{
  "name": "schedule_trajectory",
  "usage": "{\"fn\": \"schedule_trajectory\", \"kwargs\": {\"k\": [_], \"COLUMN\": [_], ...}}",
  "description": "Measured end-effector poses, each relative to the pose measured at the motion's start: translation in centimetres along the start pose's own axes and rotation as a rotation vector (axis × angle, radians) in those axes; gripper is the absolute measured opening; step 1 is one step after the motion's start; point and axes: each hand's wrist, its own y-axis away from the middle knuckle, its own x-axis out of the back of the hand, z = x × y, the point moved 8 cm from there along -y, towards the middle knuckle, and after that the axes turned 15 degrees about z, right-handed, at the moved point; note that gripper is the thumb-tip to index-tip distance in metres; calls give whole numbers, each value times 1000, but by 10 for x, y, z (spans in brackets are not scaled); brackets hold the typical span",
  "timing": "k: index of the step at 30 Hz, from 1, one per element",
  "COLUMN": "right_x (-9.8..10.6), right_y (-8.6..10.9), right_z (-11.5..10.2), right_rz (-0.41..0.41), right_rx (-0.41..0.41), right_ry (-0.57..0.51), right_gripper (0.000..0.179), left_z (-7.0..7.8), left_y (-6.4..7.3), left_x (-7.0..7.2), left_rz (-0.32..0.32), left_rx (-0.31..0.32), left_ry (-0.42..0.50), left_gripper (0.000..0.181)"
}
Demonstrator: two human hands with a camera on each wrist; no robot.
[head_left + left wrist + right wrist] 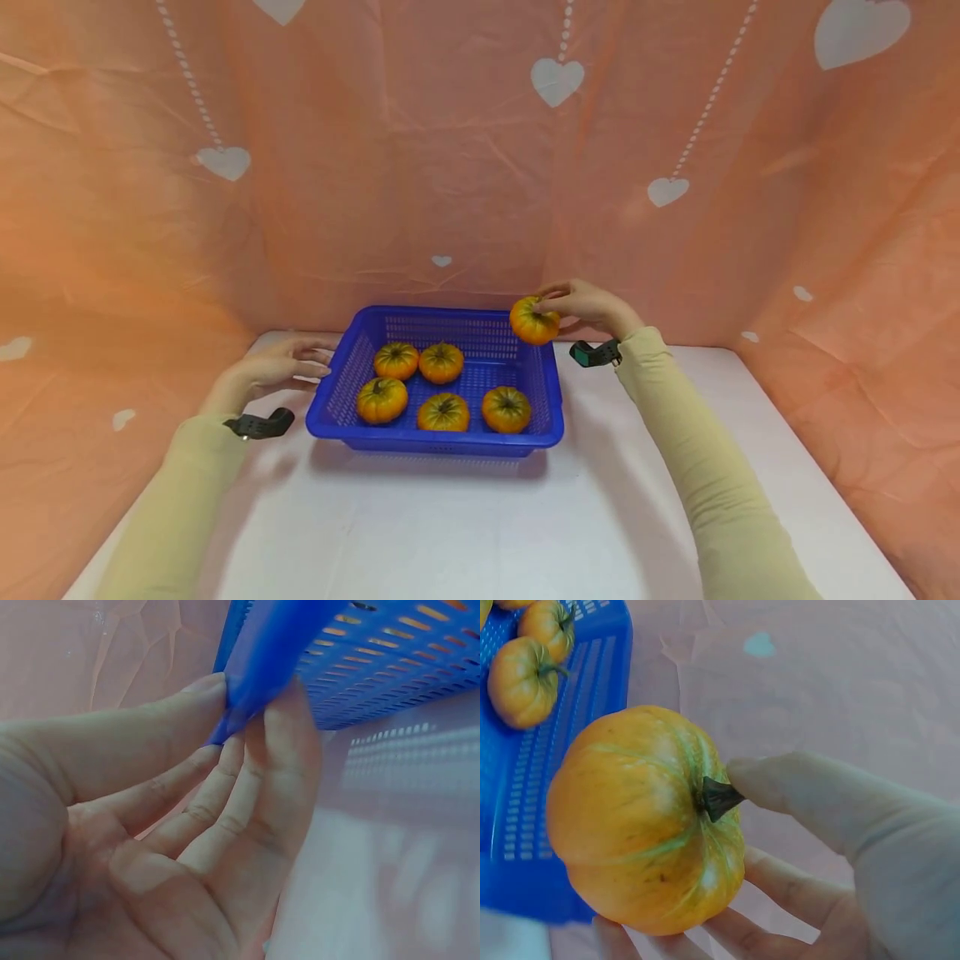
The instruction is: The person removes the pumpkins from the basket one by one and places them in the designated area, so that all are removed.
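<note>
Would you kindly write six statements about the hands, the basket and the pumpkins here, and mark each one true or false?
1. The right hand holds a pumpkin. True.
2. The left hand holds the rim of the blue basket. True.
3. The held pumpkin rests on the basket's floor. False: it is held up at the basket's right side.
4. Seven pumpkins lie inside the basket. False: five pumpkins lie in it.
5. In the right wrist view, the thumb is at the held pumpkin's dark stem. True.
6. The basket's walls are solid, without openings. False: they have rows of slots.
</note>
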Motion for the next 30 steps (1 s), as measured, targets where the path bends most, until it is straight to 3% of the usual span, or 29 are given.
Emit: {"fn": "schedule_trajectory", "kwargs": {"k": [15, 23, 30], "right_x": [48, 59, 66], "right_y": [17, 20, 24], "right_z": [40, 60, 83], "right_rz": [71, 109, 149], "right_rx": [-101, -132, -134], "right_ry": [-9, 43, 19], "right_gripper": [52, 54, 57], "left_z": [0, -1, 1], "left_y": [-2, 1, 1], "left_x": [-2, 1, -1], "left_rz": [-19, -16, 2], "left_rx": [-6, 1, -4], "left_ry": [4, 8, -2], "left_gripper": [60, 61, 59]}}
